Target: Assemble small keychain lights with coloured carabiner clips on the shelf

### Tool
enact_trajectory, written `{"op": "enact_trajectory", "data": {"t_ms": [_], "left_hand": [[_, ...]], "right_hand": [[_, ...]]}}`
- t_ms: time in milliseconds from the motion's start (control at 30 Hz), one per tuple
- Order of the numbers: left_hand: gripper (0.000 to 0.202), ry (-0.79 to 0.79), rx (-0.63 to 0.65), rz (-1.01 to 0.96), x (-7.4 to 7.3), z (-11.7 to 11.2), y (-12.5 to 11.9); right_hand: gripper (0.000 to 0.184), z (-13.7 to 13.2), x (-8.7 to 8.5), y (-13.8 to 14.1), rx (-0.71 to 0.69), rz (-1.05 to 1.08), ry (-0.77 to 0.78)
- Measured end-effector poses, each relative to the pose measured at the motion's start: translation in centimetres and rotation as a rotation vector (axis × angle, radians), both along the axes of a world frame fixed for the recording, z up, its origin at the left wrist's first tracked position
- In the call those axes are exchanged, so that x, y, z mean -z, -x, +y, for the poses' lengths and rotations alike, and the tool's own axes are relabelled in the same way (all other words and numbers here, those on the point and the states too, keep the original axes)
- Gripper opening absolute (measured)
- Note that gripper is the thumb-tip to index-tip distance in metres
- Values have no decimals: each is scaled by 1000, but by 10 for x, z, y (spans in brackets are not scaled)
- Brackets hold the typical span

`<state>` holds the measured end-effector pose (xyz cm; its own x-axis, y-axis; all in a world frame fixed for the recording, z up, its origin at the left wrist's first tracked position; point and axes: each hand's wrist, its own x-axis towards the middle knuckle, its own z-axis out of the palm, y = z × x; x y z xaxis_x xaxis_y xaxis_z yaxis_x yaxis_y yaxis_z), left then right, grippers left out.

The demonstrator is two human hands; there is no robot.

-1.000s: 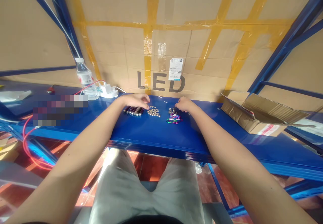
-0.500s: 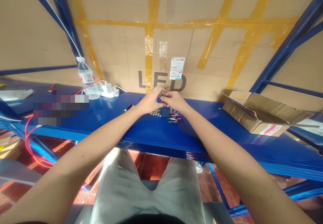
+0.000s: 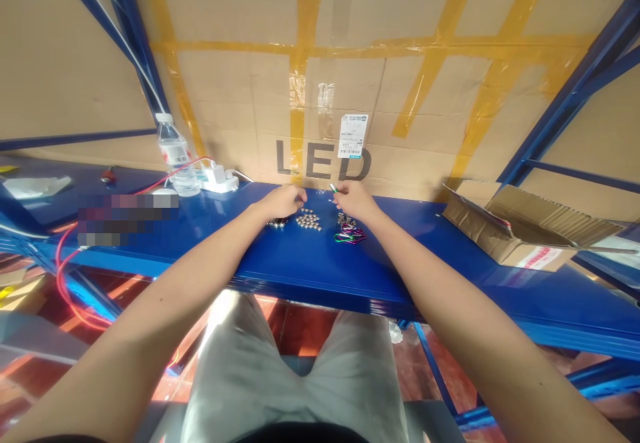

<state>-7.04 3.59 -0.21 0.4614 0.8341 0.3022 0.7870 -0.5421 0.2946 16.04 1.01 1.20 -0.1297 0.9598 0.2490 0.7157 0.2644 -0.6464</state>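
My right hand (image 3: 356, 199) pinches a small green tube with a silver end (image 3: 334, 189), held tilted above the table. To its left, my left hand (image 3: 285, 202) is curled with the fingertips pointing down; whatever is in them, if anything, is hidden. Just below the left hand lies a row of small shiny metal parts (image 3: 277, 223). Between the hands sits a cluster of small round metal caps (image 3: 309, 220). Under the right hand are more small metal pieces (image 3: 345, 219) and a heap of green, red and purple carabiners (image 3: 350, 234).
Everything rests on a blue metal table (image 3: 310, 263). A large cardboard sheet (image 3: 240, 96) stands behind it. An open cardboard box (image 3: 500, 230) is at the right. A water bottle (image 3: 177, 156) and a white power strip (image 3: 219, 178) with a red cable stand at the left.
My hands were together at the small tube and are now apart. The left has moved left and down toward the metal parts; the right keeps the green tube.
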Motion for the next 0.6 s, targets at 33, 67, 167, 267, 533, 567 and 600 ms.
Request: {"op": "enact_trajectory", "data": {"t_ms": [33,67,167,267,533,567,600], "left_hand": [[28,31,8,16,1,1,1],[28,56,23,33,1,1,1],[24,85,54,57,2,2,-1],[19,89,36,53,2,2,-3],[11,212,-85,-85,5,7,-1],[11,219,-82,-95,5,8,-1],[11,214,-75,-96,4,8,0]], "right_hand": [[8,-1,0,1,-5,15,-14],[9,-3,-1,1,-12,32,-25],[12,-6,-1,3,-20,3,-19],[13,-8,-1,5,-38,-38,-26],[18,-9,0,6,-53,-83,-37],[19,-9,0,6,-53,-84,-36],[20,-9,0,6,-55,-84,-34]]}}
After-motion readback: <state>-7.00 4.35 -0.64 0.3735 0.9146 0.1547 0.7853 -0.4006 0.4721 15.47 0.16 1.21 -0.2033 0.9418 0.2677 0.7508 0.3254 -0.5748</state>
